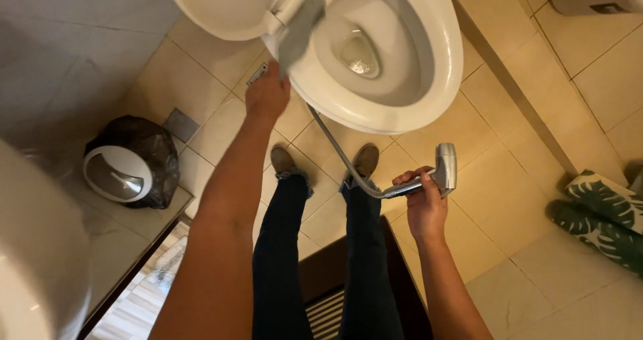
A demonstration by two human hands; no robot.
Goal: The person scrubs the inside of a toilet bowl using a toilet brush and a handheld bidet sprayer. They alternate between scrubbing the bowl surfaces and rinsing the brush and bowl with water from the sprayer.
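My left hand [266, 97] reaches out to the white toilet [429, 79] and grips a grey cloth [300, 26] pressed against the seat hinge, where the raised lid [221, 5] meets the rim. My right hand [423, 199] is closed around the handle of a silver spray nozzle [443, 169], held low in front of the bowl. Its metal hose [341, 154] curves back under the toilet. The bowl is open with water at the bottom. My legs and brown shoes [365, 160] stand on beige tiles just before the toilet.
A small bin [127, 169] with a black liner and white swing lid stands at the left by the wall. A green leaf-patterned mat [603, 219] lies at the right. A white basin edge [33, 246] fills the lower left corner. A dark mat lies under my feet.
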